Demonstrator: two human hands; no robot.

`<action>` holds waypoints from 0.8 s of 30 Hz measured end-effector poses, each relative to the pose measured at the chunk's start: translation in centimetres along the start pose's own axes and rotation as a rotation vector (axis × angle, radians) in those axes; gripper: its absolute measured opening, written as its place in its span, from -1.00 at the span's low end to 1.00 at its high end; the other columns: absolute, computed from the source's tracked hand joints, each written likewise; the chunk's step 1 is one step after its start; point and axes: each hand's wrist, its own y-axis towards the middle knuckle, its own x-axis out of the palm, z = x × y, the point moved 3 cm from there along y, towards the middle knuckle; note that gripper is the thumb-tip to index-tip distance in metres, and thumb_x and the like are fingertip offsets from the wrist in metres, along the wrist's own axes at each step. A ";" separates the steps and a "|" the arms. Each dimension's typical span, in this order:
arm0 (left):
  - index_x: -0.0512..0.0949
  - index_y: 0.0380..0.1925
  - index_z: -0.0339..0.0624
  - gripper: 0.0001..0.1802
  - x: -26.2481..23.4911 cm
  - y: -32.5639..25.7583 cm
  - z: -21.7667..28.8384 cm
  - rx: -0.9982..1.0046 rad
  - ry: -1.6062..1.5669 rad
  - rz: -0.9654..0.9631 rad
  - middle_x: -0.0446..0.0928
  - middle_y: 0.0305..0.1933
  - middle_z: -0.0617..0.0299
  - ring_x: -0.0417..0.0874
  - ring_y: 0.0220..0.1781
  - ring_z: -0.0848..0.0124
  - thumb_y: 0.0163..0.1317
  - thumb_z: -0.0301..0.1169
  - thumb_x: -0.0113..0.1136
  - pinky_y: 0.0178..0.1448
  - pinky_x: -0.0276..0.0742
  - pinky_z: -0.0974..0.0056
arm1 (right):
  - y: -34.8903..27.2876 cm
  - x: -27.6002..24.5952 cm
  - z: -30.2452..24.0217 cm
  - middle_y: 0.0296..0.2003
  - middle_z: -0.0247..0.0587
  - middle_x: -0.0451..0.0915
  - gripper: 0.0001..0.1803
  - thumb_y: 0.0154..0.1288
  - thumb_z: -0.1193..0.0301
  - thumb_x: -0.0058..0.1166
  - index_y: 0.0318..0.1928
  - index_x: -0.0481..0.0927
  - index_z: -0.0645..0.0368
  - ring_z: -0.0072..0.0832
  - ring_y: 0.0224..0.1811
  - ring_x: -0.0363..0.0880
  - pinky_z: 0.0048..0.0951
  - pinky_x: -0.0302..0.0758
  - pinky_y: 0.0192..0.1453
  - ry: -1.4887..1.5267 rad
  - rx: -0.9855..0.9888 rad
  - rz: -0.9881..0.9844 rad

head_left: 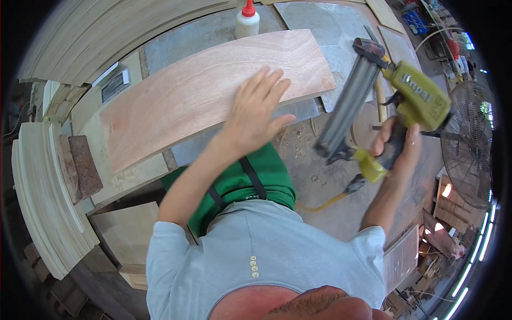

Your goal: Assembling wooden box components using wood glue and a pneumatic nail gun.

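Observation:
A long reddish plywood board (176, 101) lies slantwise across the bench in front of me. My left hand (258, 104) is over its near edge, fingers outstretched and thumb apart, holding nothing; it looks flat on the board, though slightly blurred. Off to the right, clear of the board, my right hand (397, 144) wraps round the dark grip of an olive-green nail gun (418, 93). The gun's long grey magazine (349, 104) faces the board. From the grip's lower end runs a yellow air hose (320, 205). Behind the board stands a white glue bottle (247, 25) with a red cap.
Stacked pale planks (80, 37) fill the far left, and more strips (48, 192) stand along the left side. A rough brick (85, 166) sits near the board's left end. On the right is a large fan (469, 144). Metal sheets (314, 21) cover part of the bench.

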 end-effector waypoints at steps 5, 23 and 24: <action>0.40 0.18 -0.07 -0.25 1.3 2.0 -3.2 0.050 0.413 -0.286 0.26 0.34 0.03 0.15 0.41 0.01 -0.01 -0.02 0.32 0.41 0.09 -0.06 | 5.8 0.1 -4.7 -0.56 -0.16 0.53 -0.66 0.31 0.23 0.01 -0.26 0.48 0.33 -0.55 -0.65 0.48 -0.58 0.40 -0.57 -0.565 0.040 -0.025; 0.46 0.16 0.14 -0.31 2.0 1.7 -4.0 -0.015 0.294 -0.221 0.28 0.36 0.18 0.10 0.45 0.11 -0.04 -0.02 0.36 0.43 -0.01 -0.07 | 12.8 2.2 -0.7 -0.33 -0.20 0.64 -0.64 0.26 0.22 0.05 -0.18 0.49 0.32 -0.70 -0.63 0.48 -0.64 0.47 -0.56 -0.880 0.261 -0.327; 0.46 0.16 0.14 -0.31 1.9 1.7 -4.0 -0.015 0.293 -0.221 0.28 0.36 0.18 0.10 0.45 0.11 -0.04 -0.02 0.36 0.43 -0.01 -0.07 | 12.8 2.3 -0.6 -0.34 -0.20 0.63 -0.64 0.26 0.22 0.06 -0.18 0.49 0.32 -0.70 -0.63 0.48 -0.64 0.47 -0.56 -0.895 0.282 -0.323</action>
